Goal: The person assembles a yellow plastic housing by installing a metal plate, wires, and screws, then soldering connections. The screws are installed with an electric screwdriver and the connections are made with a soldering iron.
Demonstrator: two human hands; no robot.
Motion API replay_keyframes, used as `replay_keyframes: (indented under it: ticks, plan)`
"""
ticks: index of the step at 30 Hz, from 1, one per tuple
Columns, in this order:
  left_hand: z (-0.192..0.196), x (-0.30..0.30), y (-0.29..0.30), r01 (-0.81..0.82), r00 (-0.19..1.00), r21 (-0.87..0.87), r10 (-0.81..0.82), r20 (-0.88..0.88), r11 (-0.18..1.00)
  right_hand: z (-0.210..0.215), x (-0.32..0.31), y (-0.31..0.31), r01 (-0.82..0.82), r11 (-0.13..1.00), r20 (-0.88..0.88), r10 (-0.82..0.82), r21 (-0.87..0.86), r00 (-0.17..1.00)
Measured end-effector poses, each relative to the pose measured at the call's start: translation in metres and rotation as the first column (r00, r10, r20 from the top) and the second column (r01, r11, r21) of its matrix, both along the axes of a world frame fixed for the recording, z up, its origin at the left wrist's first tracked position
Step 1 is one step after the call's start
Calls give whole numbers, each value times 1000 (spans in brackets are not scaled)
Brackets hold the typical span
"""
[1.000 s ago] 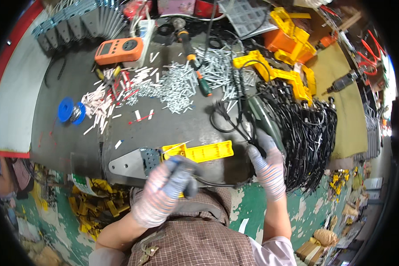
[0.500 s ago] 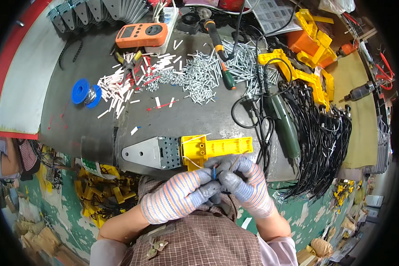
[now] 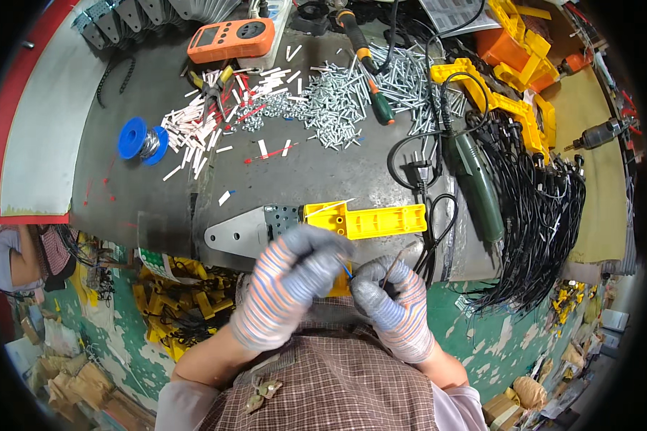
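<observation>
In grey gloves with striped cuffs, my hands work close together at the table's near edge. A short blue wire (image 3: 348, 272) runs between their fingertips. My left hand (image 3: 287, 284), slightly blurred, pinches its upper end. My right hand (image 3: 393, 305) is closed around the wires, and a thin brown wire (image 3: 394, 264) sticks up from its fingers. Just beyond lies an open yellow plastic handle housing (image 3: 384, 221), joined to a grey metal plate (image 3: 237, 233) with holes. A thin white wire (image 3: 331, 206) lies across the housing. My left hand hides part of this assembly.
Behind lie screws (image 3: 334, 108), white sleeves (image 3: 190, 129), pliers (image 3: 214, 93), a screwdriver (image 3: 381, 104) and an orange meter (image 3: 230, 42). A blue wire spool (image 3: 133, 140) stands left. To the right are a dark green power tool (image 3: 478, 190), black cords (image 3: 535, 223) and yellow housings (image 3: 510, 108).
My left hand has risen and turned, its fingertips moving up along the blue wire. My right hand has shifted slightly down. The whole view has shifted a little.
</observation>
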State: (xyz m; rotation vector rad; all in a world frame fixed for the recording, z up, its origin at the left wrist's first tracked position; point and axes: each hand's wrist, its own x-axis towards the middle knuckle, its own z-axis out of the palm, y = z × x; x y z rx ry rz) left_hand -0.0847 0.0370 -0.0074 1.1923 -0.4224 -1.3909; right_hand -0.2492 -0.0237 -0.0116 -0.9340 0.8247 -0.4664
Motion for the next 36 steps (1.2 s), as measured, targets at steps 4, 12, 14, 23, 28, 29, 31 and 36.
replay_keyframes:
  ticks: [4, 12, 14, 23, 28, 29, 31, 36]
  plan:
    - [17, 13, -2, -269, 928, -77, 280, 247, 960, -13, -3, -3, 74, 987, 64, -83, 140, 994]
    - [-6, -2, -4, 186, 253, -264, 214, 944, 946, -6, 7, -7, 81, 989, 92, -92, 120, 991]
    - [-10, -5, -5, 138, 260, -280, 238, 936, 950, -7, 6, -7, 75, 994, 93, -82, 76, 992]
    - [-6, -2, -6, 107, 707, -304, 142, 693, 947, 8, 2, -19, -121, 976, -113, 102, -180, 988]
    - [-4, 11, -11, 203, 844, -368, 28, 536, 908, 6, -4, -27, -208, 950, -113, 187, -231, 976]
    - [-4, 21, -14, 296, 761, -343, -3, 649, 892, 5, -2, -29, -203, 965, -82, 191, -166, 978]
    - [-1, 41, -17, 315, 468, -285, 113, 877, 905, 3, 0, -30, -203, 959, -137, 178, -198, 974]
    - [-18, 136, -14, -141, 4, -209, 212, 977, 968, -4, -5, -31, 145, 989, 47, -145, 12, 988]
